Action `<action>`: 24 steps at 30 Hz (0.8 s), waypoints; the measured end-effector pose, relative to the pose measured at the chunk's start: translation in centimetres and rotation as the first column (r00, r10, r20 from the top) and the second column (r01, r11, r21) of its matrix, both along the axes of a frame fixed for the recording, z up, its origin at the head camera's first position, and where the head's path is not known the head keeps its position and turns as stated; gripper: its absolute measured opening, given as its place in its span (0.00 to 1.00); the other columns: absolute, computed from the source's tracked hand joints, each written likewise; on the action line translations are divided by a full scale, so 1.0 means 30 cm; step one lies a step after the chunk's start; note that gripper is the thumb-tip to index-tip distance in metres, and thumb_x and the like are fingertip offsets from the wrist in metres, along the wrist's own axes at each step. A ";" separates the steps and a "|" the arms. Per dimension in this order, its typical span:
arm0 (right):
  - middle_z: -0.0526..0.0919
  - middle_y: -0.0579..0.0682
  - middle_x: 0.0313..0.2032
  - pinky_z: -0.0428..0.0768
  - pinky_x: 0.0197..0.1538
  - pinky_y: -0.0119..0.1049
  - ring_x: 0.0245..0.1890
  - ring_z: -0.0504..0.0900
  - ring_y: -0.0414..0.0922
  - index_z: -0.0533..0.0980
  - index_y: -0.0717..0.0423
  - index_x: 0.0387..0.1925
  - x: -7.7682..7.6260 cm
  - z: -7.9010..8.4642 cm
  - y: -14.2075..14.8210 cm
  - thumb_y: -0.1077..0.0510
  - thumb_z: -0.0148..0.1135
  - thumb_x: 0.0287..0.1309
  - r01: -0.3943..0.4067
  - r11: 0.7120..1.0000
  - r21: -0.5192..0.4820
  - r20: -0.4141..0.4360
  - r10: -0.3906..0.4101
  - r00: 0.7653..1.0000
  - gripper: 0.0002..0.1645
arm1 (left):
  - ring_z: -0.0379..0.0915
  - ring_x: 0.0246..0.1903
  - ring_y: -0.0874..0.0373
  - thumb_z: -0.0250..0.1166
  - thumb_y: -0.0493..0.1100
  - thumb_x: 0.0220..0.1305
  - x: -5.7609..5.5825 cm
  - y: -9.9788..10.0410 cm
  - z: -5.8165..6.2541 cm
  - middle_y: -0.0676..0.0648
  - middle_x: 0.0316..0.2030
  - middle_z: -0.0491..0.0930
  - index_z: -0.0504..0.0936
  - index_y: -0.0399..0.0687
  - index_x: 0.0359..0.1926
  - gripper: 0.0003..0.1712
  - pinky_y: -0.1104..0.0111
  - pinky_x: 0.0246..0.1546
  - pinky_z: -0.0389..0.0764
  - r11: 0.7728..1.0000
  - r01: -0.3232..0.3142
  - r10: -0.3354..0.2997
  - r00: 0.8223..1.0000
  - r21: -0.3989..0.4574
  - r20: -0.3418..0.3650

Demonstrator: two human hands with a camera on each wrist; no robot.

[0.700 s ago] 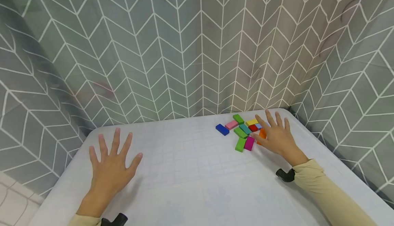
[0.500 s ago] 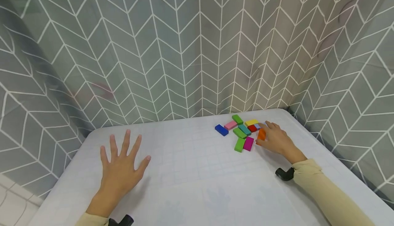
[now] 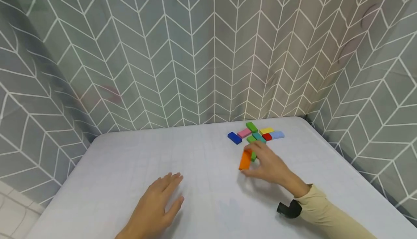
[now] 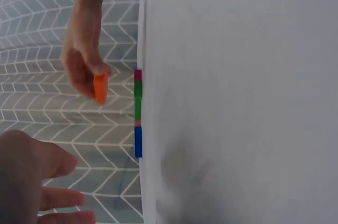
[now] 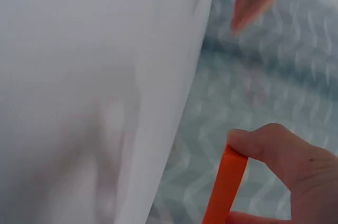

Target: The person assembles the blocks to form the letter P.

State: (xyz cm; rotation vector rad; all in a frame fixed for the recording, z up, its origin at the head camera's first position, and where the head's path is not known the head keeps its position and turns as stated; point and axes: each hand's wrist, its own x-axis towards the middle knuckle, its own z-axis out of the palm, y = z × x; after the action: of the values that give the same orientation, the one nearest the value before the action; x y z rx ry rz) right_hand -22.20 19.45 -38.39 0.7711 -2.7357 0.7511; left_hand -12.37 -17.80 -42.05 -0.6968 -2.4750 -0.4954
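Observation:
My right hand pinches an orange block between thumb and fingers, held up off the table. In the right wrist view the thumb presses one end of the orange block. My left hand is over the front left of the table with its fingers extended, holding nothing. Behind the right hand lies a group of coloured blocks: blue, pink, yellow, red, teal, light blue and several green. The magenta block, covered by the right hand in the head view, shows from the left wrist.
The white-covered table has its far edge close to a grey curtain with white lines. More curtain runs along the right side. White tiles show at the lower left.
My right hand has taken hold of the orange block, lifted it and carried it left and nearer me. The left hand has moved right and nearer, its spread fingers drawing closer together.

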 end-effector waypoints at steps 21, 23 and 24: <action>0.73 0.42 0.60 0.74 0.55 0.34 0.58 0.71 0.38 0.76 0.46 0.57 0.182 -0.096 -0.431 0.29 0.76 0.51 -0.433 0.890 0.141 0.084 0.425 0.901 0.40 | 0.79 0.56 0.55 0.72 0.49 0.69 0.040 0.011 -0.050 0.50 0.63 0.77 0.85 0.43 0.60 0.24 0.62 0.47 0.86 0.974 0.220 -0.213 0.972 -0.062 0.102; 0.72 0.46 0.64 0.75 0.60 0.42 0.62 0.71 0.41 0.76 0.48 0.60 0.159 -0.082 -0.396 0.31 0.75 0.54 -0.408 0.907 0.099 0.109 0.398 0.911 0.40 | 0.76 0.60 0.54 0.69 0.51 0.72 0.039 0.009 -0.065 0.48 0.67 0.74 0.82 0.41 0.65 0.27 0.61 0.50 0.85 0.965 0.243 -0.232 0.966 -0.097 0.115; 0.72 0.48 0.66 0.75 0.62 0.46 0.64 0.70 0.43 0.76 0.49 0.61 0.143 -0.075 -0.373 0.33 0.75 0.56 -0.385 0.920 0.078 0.111 0.375 0.920 0.39 | 0.75 0.62 0.54 0.67 0.51 0.74 0.039 0.009 -0.072 0.48 0.68 0.72 0.80 0.40 0.66 0.27 0.61 0.51 0.84 0.959 0.260 -0.246 0.962 -0.113 0.120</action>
State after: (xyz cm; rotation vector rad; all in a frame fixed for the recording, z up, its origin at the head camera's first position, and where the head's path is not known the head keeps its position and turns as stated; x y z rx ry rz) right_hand -17.90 8.26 -40.64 1.3511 -2.7541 0.7413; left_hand -11.19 -17.54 -44.22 -1.0746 -2.5455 -0.4803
